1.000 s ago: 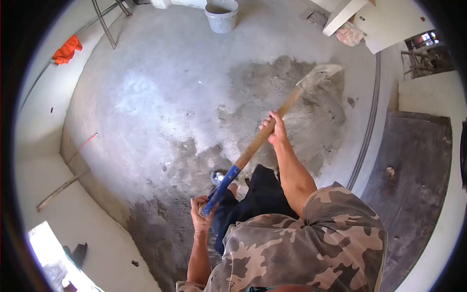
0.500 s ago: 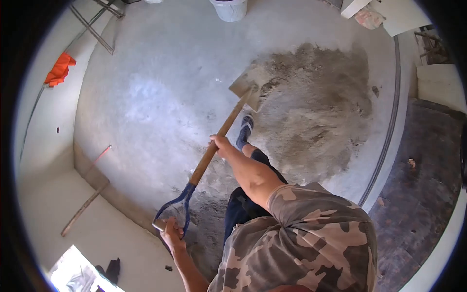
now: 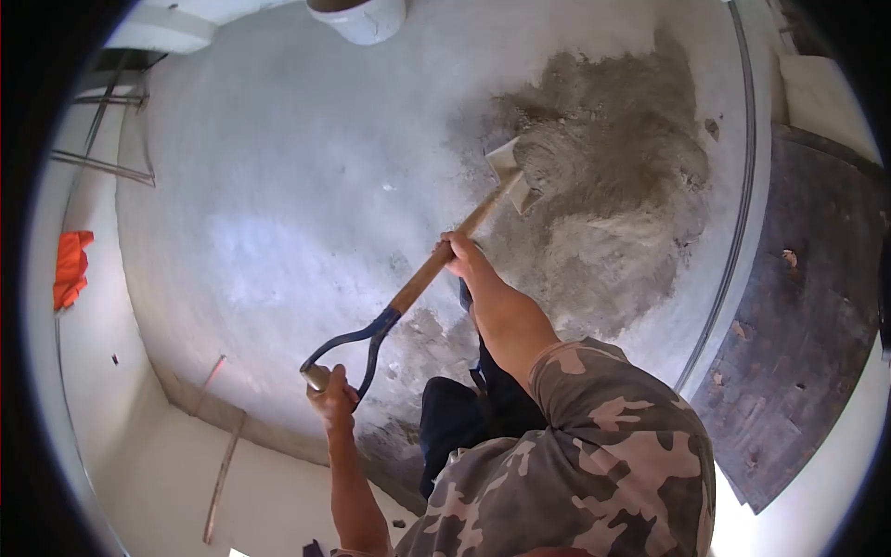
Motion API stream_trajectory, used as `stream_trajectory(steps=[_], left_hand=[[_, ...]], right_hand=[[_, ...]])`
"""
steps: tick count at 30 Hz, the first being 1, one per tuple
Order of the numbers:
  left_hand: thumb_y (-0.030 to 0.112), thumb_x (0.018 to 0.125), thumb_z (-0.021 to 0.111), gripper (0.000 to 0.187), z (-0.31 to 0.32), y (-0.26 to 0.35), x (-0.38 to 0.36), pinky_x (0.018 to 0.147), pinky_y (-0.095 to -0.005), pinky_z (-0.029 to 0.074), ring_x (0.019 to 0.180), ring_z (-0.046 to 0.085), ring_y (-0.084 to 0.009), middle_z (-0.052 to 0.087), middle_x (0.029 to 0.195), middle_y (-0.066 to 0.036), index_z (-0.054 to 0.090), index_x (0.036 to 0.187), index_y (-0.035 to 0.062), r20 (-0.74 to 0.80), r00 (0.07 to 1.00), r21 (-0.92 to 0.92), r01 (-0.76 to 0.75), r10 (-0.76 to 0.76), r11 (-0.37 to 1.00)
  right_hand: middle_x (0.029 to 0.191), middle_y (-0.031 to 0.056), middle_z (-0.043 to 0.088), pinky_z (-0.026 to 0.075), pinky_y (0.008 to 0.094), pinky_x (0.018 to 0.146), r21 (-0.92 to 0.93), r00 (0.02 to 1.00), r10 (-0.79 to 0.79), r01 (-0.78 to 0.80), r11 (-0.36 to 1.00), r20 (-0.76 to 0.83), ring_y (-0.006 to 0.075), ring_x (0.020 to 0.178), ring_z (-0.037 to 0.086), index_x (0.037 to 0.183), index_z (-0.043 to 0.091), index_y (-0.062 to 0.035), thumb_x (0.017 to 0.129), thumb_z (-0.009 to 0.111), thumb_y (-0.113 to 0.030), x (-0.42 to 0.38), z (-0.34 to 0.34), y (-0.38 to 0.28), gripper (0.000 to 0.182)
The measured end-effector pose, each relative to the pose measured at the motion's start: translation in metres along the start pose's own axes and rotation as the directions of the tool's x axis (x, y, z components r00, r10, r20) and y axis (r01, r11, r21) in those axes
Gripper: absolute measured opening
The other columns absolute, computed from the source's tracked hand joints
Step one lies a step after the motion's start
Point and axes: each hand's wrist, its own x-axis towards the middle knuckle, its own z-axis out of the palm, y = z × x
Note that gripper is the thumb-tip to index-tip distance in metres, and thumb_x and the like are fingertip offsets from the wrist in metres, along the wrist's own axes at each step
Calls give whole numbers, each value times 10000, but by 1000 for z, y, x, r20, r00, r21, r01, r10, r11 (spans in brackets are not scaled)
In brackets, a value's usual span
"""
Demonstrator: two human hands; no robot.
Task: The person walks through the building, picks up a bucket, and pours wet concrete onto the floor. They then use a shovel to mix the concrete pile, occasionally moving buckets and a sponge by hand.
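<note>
A shovel point(image 3: 429, 278) with a wooden shaft slants across the middle of the view. My left hand point(image 3: 334, 399) is closed round the crossbar of its dark blue handle at the lower left. Higher up, my right hand point(image 3: 457, 252) wraps the wooden shaft. The flat blade point(image 3: 512, 174) meets the near-left edge of a spread pile of damp grey-brown mortar or sand mix point(image 3: 617, 200), and part of its front edge is hidden by the material.
A white bucket point(image 3: 369, 23) stands on the grey concrete floor at the top. A dark board point(image 3: 798, 306) lies along the right, beside a long pipe or cable point(image 3: 745, 186). Orange cloth point(image 3: 71, 269) hangs at the left wall, and a thin stick point(image 3: 223, 478) is at lower left.
The blade has moved right and slightly down in view, into the pile's edge. My right hand has shifted right and up with the shaft. The view has turned, and the bucket sits further left.
</note>
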Motion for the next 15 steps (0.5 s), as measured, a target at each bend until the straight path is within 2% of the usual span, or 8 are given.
stream_trajectory(steps=[5,7,9,10,11,13,14,15], left_hand=[[62,797,657,212,-16,45,37,347,-252,375,387,474,-110,458,514,-9,463,713,85,106,993,82,-54,45,995],[71,800,658,203,-23,46,57,368,-255,403,397,493,-110,455,496,-7,477,710,88,188,978,77,-104,88,992],[114,817,672,198,-14,52,71,420,-242,433,458,527,-104,513,570,-13,498,727,81,284,959,237,-78,8,968],[119,819,679,196,-2,57,68,469,-258,446,514,545,-119,532,616,-20,506,736,74,424,901,183,-190,97,965],[124,821,686,196,14,63,61,519,-275,458,570,563,-134,551,662,-28,515,746,68,550,814,114,-295,187,949],[93,770,742,226,45,95,45,609,-345,458,666,572,-213,553,732,-62,518,767,67,719,399,-6,-815,568,580],[89,727,771,254,62,109,45,633,-376,451,678,565,-255,544,731,-77,523,777,73,715,274,-93,-875,643,476],[85,684,800,292,77,124,47,657,-406,445,690,557,-298,536,731,-92,527,788,78,700,138,-179,-916,700,360]], right_hand=[[765,91,467,498,443,698,116,993,-100,92,989,68,238,712,506,880,466,-51,842,581,-45,-60,47,-24,121],[743,95,494,502,448,693,235,964,-233,199,952,128,249,693,523,868,486,-60,822,598,-52,-73,48,-31,121],[658,78,533,514,437,644,237,935,-349,325,916,68,254,607,550,772,528,-94,789,642,-123,-84,44,-59,119],[635,62,518,515,390,608,232,937,-350,343,910,-13,228,597,547,744,530,-101,807,617,-129,-116,50,-83,112],[619,43,501,503,360,580,316,898,-433,389,865,78,202,587,539,729,522,-111,818,603,-125,-121,34,-106,121],[594,5,462,470,307,528,449,833,-526,408,795,174,148,559,512,691,495,-131,845,573,-127,-149,16,-160,172],[584,-15,441,448,283,504,502,826,-534,388,773,184,121,542,493,668,476,-142,860,557,-132,-180,24,-176,209],[577,-26,414,424,276,489,342,664,-739,673,656,112,105,519,456,641,439,-142,883,544,-163,-212,46,-181,265]])
